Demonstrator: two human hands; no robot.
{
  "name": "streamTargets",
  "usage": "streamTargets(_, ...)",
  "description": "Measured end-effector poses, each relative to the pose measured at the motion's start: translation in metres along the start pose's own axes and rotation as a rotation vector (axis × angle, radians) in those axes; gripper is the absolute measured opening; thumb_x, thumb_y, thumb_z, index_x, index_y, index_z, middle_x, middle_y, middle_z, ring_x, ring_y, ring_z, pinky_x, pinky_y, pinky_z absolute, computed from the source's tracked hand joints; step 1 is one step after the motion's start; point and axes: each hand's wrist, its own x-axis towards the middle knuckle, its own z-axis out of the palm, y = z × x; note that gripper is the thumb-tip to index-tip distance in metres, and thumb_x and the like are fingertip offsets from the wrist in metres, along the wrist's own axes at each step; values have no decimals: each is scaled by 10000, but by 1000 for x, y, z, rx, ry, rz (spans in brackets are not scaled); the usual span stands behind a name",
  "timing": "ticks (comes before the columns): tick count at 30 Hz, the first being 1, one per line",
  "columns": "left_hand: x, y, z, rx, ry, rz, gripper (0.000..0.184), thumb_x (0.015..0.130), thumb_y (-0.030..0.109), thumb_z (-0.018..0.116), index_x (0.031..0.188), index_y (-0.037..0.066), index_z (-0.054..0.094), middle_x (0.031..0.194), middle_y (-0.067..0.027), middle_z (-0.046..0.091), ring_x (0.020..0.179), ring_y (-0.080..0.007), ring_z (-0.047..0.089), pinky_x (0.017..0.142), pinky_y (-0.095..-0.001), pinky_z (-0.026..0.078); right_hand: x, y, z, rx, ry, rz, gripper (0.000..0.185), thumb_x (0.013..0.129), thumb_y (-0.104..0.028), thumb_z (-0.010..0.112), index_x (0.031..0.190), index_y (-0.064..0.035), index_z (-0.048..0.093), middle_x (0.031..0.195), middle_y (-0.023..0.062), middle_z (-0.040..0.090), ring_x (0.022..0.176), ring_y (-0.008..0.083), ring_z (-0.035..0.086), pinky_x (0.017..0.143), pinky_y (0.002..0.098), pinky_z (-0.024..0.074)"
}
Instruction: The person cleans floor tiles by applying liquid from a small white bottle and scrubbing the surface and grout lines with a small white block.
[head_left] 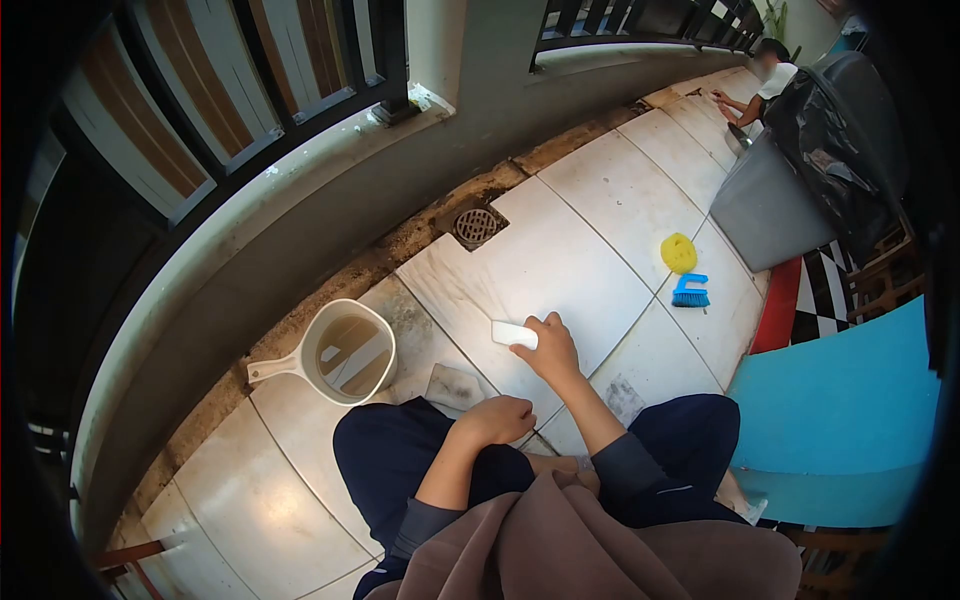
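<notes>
My right hand [552,350] is closed around a white block-shaped sponge [513,335], which it holds against the floor tile near some dark streaks. On my left knee rests my left hand [500,420], its fingers curled into a loose fist with nothing showing in it. A white water dipper [308,352] with cloudy water inside stands on the floor to the left, its handle pointing left. Between the dipper and my left hand lies a flat, grey-stained whitish piece [455,386]; its kind is unclear.
A blue scrub brush [690,292] and a yellow round scrubber [678,254] lie to the right. A floor drain [478,227] sits by the low wall [490,110]. A grey bin [765,210] with a black bag stands right, above a blue surface [830,410]. Another person [770,85] crouches far off.
</notes>
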Motion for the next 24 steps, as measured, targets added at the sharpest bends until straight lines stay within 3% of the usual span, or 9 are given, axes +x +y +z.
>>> streamTargets(5,1,4,-4,-1,-11,-13,320,836,296,425,857,16,578,810,-196,589,795,-347,560,706,-405,427,-3,-13,-1,-25,39,25,356,633,-264,724,917,-108,577,937,126,454,852,304,512,674,400,483)
streamTargets(9,6,1,0,-5,-10,1,324,837,296,423,864,14,581,830,-198,590,811,-348,560,722,-404,428,61,-32,10,-30,69,-23,335,626,-272,730,883,-118,581,915,122,461,848,296,515,668,400,470)
streamTargets(11,8,0,1,-3,-20,-12,329,837,297,420,865,12,582,839,-199,590,818,-348,559,728,-403,428,96,-52,9,-86,10,-9,431,633,-265,725,1023,-152,580,990,117,452,906,297,507,689,391,502)
streamTargets(16,11,-6,0,0,-36,-34,342,838,299,409,870,9,587,858,-199,589,834,-345,558,739,-402,427,170,-81,22,-102,31,-3,435,624,-306,738,1009,-168,589,1099,136,462,964,313,520,761,412,479)
streamTargets(24,7,-6,-5,-7,-22,-60,343,832,294,411,864,5,592,858,-202,590,828,-345,558,735,-404,425,130,-63,9,-62,-31,-19,431,635,-286,731,1015,-147,583,1005,146,467,906,320,540,734,402,478)
